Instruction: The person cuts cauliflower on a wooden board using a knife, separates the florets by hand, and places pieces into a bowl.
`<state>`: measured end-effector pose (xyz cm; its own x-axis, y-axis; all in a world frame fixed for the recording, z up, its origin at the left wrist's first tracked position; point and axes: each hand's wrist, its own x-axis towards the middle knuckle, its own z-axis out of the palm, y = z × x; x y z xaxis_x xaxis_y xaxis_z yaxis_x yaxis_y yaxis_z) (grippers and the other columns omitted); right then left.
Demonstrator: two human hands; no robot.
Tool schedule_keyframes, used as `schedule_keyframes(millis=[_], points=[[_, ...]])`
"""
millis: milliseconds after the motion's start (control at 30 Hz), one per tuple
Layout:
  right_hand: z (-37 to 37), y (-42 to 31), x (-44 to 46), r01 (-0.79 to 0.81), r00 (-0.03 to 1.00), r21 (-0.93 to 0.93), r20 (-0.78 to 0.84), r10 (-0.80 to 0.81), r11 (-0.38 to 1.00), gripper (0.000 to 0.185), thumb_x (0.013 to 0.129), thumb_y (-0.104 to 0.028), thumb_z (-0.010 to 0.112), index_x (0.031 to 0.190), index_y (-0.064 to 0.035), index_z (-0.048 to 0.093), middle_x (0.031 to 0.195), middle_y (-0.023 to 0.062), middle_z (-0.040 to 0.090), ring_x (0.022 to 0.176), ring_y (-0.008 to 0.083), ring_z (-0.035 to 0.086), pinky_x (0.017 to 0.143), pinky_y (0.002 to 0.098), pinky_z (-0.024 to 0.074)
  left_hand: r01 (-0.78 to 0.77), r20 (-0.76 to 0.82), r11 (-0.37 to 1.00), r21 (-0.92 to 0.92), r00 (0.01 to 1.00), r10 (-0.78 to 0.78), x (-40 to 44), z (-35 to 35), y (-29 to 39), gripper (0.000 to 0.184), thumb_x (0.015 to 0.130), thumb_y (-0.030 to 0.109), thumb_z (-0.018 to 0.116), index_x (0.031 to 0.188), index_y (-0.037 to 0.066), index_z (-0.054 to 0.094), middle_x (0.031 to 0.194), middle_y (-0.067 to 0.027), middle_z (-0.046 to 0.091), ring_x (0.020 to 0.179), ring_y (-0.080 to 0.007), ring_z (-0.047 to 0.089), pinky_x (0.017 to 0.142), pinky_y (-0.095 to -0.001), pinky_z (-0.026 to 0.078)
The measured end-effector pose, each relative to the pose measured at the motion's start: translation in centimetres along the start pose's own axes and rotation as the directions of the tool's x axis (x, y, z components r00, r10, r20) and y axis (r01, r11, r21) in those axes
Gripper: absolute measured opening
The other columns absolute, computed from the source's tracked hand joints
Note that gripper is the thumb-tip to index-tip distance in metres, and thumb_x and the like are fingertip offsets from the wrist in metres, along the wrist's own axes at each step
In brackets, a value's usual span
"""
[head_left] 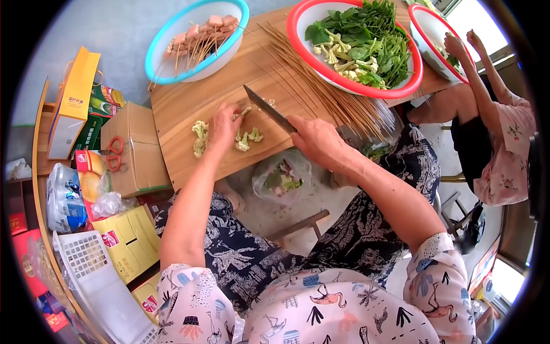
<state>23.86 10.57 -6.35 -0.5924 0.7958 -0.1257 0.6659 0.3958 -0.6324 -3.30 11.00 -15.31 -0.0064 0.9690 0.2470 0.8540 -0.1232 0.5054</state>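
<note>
1. Gripping the knife [269, 110] by its handle: right hand [316, 137], fingers wrapped round, blade pointing away from body and leftward.
2. Pinching a small cauliflower piece [246, 111]: left hand [226, 123], fingertips closed on it over the wooden tabletop [180, 123]. Piece sticks out of the fingers toward the blade, long axis slanting away and rightward.
3. Key relation: piece sits just left of the blade, near its front half, apart from it; blade and piece slant opposite ways, so they look roughly crosswise. Left hand has the piece; right hand is farther off, at the handle end. Blade height over the wood: can't tell.
4. Loose florets [243, 141] lie between the hands, nearer left hand, on its body side. Second cluster [199, 137] just left of left hand. Small scraps [270, 103] just beyond the blade.
5. Farther out: bamboo skewers [309, 74] beyond right hand, red-rimmed basin [419, 66] of greens and cauliflower past them, blue-rimmed basin [150, 57] of skewered meat far left.
6. Below table edge: clear plastic bag [260, 179] with trimmings. Another person [507, 135] far right, by a third basin [423, 40].
</note>
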Motion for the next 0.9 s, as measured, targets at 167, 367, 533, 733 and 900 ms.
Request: schedule_keyframes(millis=[167, 367, 533, 733, 900], points=[[0.6, -0.4, 0.1, 0.006, 1.0, -0.013, 0.007, -0.006, 1.0, 0.017, 0.089, -0.016, 0.05, 0.097, -0.001, 0.051, 0.073, 0.0232, 0.064, 0.078, 0.0435, 0.063, 0.073, 0.0534, 0.0477, 0.041, 0.008, 0.999, 0.007, 0.999, -0.041, -0.3, 0.2, 0.3, 0.015, 0.076, 0.003, 0.072, 0.089, 0.005, 0.065, 0.094, -0.0139, 0.06, 0.088, -0.0372, 0.061, 0.073, -0.0443, 0.049], [0.8, -0.7, 0.3, 0.002, 0.997, -0.024, 0.079, -0.001, 1.0, 0.026, 0.089, -0.016, 0.05, 0.11, -0.0014, 0.052, 0.08, 0.0258, 0.063, 0.083, 0.045, 0.06, 0.074, 0.0543, 0.0456, 0.05, 0.001, 0.998, 0.029, 0.999, -0.05, -0.3, 0.3, 0.4, 0.012, 0.076, 0.003, 0.071, 0.087, 0.004, 0.067, 0.092, -0.0137, 0.06, 0.088, -0.0365, 0.062, 0.073, -0.0439, 0.049], [1.0, -0.8, 0.3, 0.026, 0.998, -0.027, 0.065, -0.024, 0.999, 0.023, 0.089, -0.015, 0.05, 0.106, -0.0006, 0.051, 0.078, 0.0259, 0.062, 0.083, 0.0451, 0.06, 0.073, 0.0547, 0.0452, 0.074, 0.006, 0.997, 0.034, 0.997, -0.074, -0.4, 0.1, 0.9, 0.012, 0.076, 0.002, 0.071, 0.087, 0.004, 0.067, 0.092, -0.0132, 0.06, 0.088, -0.036, 0.062, 0.074, -0.043, 0.05], [1.3, -0.9, 0.5, 0.043, 0.997, -0.04, 0.072, -0.04, 0.998, 0.021, 0.089, -0.015, 0.05, 0.104, -0.0003, 0.05, 0.077, 0.0256, 0.062, 0.082, 0.0454, 0.06, 0.073, 0.0549, 0.0453, 0.085, -0.012, 0.996, 0.029, 0.996, -0.084, -0.4, 0.4, 0.6, 0.013, 0.076, 0.001, 0.07, 0.089, 0.004, 0.067, 0.093, -0.013, 0.06, 0.089, -0.0353, 0.062, 0.074, -0.0428, 0.05], [1.2, -1.2, 0.6, 0.023, 0.996, -0.061, 0.089, -0.018, 0.998, 0.021, 0.089, -0.015, 0.051, 0.104, -0.0007, 0.051, 0.078, 0.0256, 0.063, 0.082, 0.0454, 0.061, 0.073, 0.0548, 0.046, 0.081, -0.003, 0.996, 0.025, 0.997, -0.081, -0.5, 0.5, 0.5, 0.016, 0.076, 0.0, 0.069, 0.091, 0.004, 0.067, 0.096, -0.0127, 0.059, 0.091, -0.0356, 0.061, 0.075, -0.0437, 0.05]])
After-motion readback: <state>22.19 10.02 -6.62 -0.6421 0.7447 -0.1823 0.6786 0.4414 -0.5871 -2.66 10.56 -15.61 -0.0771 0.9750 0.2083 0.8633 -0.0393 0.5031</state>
